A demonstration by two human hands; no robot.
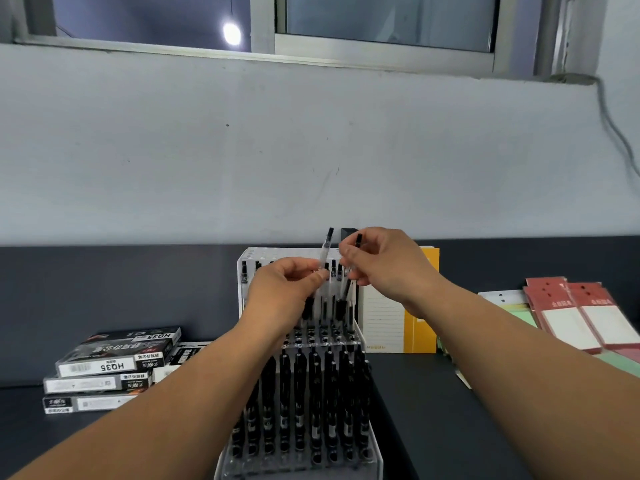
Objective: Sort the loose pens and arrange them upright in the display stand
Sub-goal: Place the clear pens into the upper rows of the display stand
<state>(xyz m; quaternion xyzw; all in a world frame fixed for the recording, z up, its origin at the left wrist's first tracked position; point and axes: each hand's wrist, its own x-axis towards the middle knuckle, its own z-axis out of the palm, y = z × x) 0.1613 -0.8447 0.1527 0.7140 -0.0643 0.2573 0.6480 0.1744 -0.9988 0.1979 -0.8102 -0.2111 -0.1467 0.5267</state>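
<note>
Clear acrylic display stand (294, 252), tiered, mid-table (450, 427), reaching to the front edge. Lower tier packed with black pens (299, 393), all upright. Upper tier part-filled; open holes show along its front row.

Left hand (287, 282) pinches a clear-barrelled pen (326, 251), black cap up, slightly tilted. Right hand (384, 265) pinches a second pen (346, 289), cap up, lower end down among the upper-tier pens. Hands close together above that tier; cannot tell if they touch.

Step in hand, by my reading: seating these two in the upper tier. To do it well — one pen at a time, tip aimed at a free hole, barrel brought vertical before lowering, neighbours left undisturbed. Match pen type to row.

Stacked pen boxes (117, 362) toward the left edge; yellow notebook (420, 327) behind the stand; red card packs (571, 306) at the right edge
</note>
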